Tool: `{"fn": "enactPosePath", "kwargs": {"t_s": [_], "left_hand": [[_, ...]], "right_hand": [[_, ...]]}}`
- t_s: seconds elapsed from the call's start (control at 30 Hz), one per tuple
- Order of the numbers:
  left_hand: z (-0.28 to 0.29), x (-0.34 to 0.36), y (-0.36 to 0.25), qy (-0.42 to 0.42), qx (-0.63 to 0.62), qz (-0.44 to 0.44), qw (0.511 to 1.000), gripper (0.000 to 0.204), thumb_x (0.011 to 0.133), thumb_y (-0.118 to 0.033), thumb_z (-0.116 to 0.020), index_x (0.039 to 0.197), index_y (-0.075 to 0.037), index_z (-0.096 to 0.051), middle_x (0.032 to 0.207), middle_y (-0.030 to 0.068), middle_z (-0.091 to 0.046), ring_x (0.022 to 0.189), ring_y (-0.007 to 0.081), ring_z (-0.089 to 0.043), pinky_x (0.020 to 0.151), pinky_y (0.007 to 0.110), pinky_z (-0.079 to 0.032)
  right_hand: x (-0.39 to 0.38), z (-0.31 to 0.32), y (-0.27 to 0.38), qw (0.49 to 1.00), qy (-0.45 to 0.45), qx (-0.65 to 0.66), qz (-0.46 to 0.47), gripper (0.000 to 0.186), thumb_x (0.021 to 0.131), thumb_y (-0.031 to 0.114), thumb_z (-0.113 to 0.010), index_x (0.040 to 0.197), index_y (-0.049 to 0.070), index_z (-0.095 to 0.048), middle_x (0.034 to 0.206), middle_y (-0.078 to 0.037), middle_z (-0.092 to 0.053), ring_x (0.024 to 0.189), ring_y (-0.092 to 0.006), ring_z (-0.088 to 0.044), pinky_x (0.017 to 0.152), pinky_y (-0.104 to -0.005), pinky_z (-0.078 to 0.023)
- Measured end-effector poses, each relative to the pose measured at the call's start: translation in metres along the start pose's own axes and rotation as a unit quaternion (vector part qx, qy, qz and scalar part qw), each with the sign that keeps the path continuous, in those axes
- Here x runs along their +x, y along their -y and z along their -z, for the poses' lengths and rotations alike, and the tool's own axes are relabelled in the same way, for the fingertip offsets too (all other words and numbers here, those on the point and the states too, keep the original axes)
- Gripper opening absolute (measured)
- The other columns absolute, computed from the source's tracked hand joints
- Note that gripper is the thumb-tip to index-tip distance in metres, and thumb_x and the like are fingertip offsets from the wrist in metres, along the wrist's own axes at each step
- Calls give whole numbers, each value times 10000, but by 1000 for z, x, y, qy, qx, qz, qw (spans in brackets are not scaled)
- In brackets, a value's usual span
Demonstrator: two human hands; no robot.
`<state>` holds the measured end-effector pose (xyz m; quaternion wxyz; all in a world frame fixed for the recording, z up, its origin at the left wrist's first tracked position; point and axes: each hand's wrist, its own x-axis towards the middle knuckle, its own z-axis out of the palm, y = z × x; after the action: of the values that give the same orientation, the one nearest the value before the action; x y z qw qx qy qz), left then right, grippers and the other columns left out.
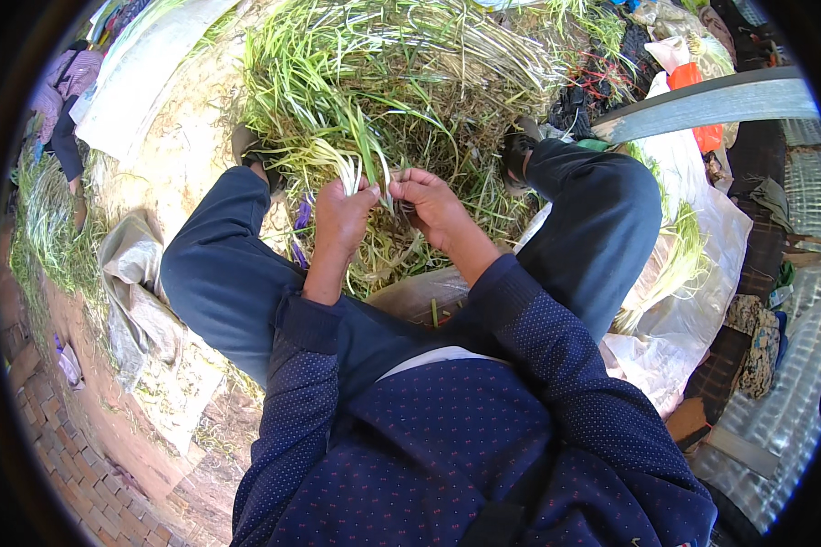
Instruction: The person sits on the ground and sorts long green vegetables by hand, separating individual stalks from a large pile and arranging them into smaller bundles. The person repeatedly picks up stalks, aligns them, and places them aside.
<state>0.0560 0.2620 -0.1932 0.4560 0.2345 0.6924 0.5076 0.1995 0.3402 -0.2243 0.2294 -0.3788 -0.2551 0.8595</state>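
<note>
Between my knees, both hands work on spring onions with long green leaves and pale white ends. My left hand (340, 217) is closed round a small bunch of spring onions (337, 160), its white ends spread above the thumb. One spring onion (370, 150) stands apart from that bunch, its pale end down between my two hands. My right hand (431, 208) pinches at this lower end with thumb and forefinger; the exact contact is partly hidden. Just beyond lies a big tangled heap of spring onions (328, 77), green leaves at the left, paler stalks toward the right.
At my right, a bundle of pale green stalks (675, 264) lies on a plastic sheet (693, 314). A curved grey beam (711, 107) crosses above it. A crumpled sack (137, 264) lies at my left. Another person (68, 77) bends over greens (41, 214) at far left.
</note>
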Motion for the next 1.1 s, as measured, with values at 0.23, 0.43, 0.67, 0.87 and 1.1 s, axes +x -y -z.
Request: {"fn": "enactPosePath", "kwargs": {"t_s": [0.23,0.43,0.67,0.87,1.1], "left_hand": [[2,-3,-8,-35,-87,60,994,76,904,-79,-675,894,-27,-620,751,72,-677,458,95,-502,411,262,-404],[13,0,-9,-27,-211,27,977,123,935,-76,-662,983,-61,-550,824,120,-720,415,64,-433,366,230,-353],[18,-3,-13,-19,-198,-1,980,114,929,-85,-670,963,-60,-565,835,125,-719,443,50,-437,375,230,-348],[7,-5,-15,7,-96,7,995,72,895,-38,-670,948,-19,-625,818,63,-694,649,84,-595,594,250,-467],[0,-11,-14,45,-61,44,996,45,881,-12,-655,925,-8,-648,836,45,-680,728,114,-620,692,265,-502]], "right_hand": [[7,14,3,999,-38,25,17,25,914,66,-680,914,51,-660,781,-25,-655,649,-136,-623,587,-303,-514],[22,61,-5,946,-139,-286,51,89,880,90,-684,956,45,-688,746,-68,-666,612,-169,-611,562,-359,-508],[6,77,-4,693,-249,-664,127,326,798,148,-726,1121,109,-706,1062,-182,-703,970,-378,-659,848,-449,-526],[9,42,18,815,-91,-535,203,303,862,136,-684,1158,72,-684,934,-142,-699,802,-311,-668,774,-407,-535],[4,7,3,994,-4,-84,-76,125,977,201,-630,958,86,-678,749,28,-624,598,-83,-540,535,-268,-447]]}}
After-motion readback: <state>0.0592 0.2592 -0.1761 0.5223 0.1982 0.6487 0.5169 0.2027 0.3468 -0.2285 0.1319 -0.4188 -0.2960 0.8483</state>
